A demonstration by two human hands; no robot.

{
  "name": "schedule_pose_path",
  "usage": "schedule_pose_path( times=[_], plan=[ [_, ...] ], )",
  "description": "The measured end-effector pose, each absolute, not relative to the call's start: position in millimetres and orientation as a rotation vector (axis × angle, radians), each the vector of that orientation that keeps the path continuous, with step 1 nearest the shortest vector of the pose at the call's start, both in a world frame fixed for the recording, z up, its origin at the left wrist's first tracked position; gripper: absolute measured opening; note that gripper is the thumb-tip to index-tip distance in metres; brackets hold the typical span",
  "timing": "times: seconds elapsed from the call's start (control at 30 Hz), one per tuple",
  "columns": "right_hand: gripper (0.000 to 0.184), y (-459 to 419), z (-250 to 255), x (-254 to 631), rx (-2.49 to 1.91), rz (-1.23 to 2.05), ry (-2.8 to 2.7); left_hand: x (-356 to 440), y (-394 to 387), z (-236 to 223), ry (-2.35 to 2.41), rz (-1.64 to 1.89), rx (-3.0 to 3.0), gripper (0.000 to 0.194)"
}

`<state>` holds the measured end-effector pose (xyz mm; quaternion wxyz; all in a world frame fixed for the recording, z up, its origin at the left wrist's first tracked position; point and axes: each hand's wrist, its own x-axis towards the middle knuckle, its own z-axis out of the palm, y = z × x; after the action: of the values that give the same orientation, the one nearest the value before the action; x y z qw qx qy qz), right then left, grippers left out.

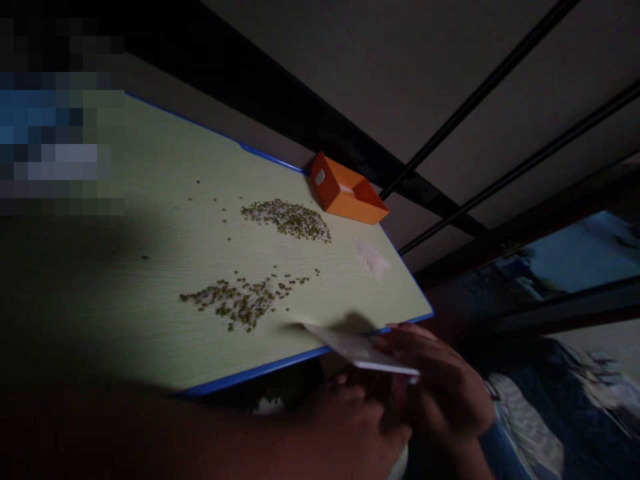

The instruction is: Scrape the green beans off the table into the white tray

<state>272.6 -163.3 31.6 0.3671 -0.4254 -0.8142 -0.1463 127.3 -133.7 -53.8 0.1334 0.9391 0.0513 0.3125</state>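
My right hand (445,380) is closed on a thin, flat white card-like sheet (345,343), slightly blurred, which slants over the table's near blue edge. Just below the sheet is my left hand (357,407), its fingers curled; what lies between them is dark and I cannot make it out. On the pale green table (165,240) are two spreads of small green beans, like mung beans, mixed with whitish grains. The nearer bean spread (245,303) lies left of the sheet's tip; the farther bean spread (287,219) is beyond it. A small patch of white grains (370,259) lies apart, to the right.
An orange open box (350,190) stands at the table's far edge against a wall (425,87). Stray beans dot the tabletop. Dark clothing or bedding (555,407) is at the right, and the upper left corner is pixelated. The light is dim.
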Motion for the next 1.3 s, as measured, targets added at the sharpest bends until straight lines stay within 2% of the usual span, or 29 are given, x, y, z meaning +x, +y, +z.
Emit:
schedule_pose_path(
  times=[0.13,0.37,0.57,0.87,1.17,1.3],
  plan=[
    [0.019,-168.5,31.1,271.8,-1.086,-0.342,-2.123,129.6,-136.1,-54.9,0.147,0.841,2.683,0.027],
    [0.029,-159.0,21.6,280.5,-1.184,-0.593,-2.108,125.6,-131.8,-53.0,0.163,0.932,2.745,0.033],
    [0.026,-148.8,26.4,272.1,-1.145,-0.689,-2.224,127.6,-132.9,-56.3,0.158,0.905,2.724,0.029],
    [0.023,-133.6,13.2,285.5,-1.18,-0.823,-2.138,130.4,-132.6,-60.4,0.188,1.101,2.734,0.037],
    [0.033,-134.7,9.8,289.9,-1.197,-0.847,-2.066,130.1,-133.2,-59.5,0.209,1.129,2.745,0.034],
    [0.031,-136.8,12.1,285.6,-1.162,-0.814,-2.097,129.6,-132.3,-57.7,0.213,1.135,2.734,0.035]
  ],
)
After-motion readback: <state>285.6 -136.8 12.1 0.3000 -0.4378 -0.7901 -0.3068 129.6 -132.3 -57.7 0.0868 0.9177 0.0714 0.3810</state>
